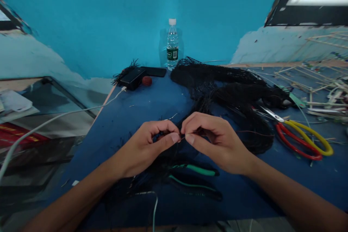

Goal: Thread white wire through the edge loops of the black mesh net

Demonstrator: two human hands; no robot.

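Observation:
My left hand (pixel 148 145) and my right hand (pixel 214 139) meet nearly fingertip to fingertip above the middle of the table. Both pinch with thumb and forefinger at a thin dark strand (pixel 183 137), mostly hidden by the fingers; I cannot tell whether it is thread or wire. Below the hands lie pliers (pixel 202 170) with black and green handles, their jaws lost among dark strands. Just beyond my right hand spreads a large bundle of black fibres (pixel 225 83).
Scissors (pixel 301 132) with red and yellow handles rest on the blue tabletop (pixel 152 103) at right, near a frame of thin sticks (pixel 311 87). By the wall stand a water bottle (pixel 172 49), a black phone (pixel 154 71), a red ball (pixel 146 81) and a white cable (pixel 67 113).

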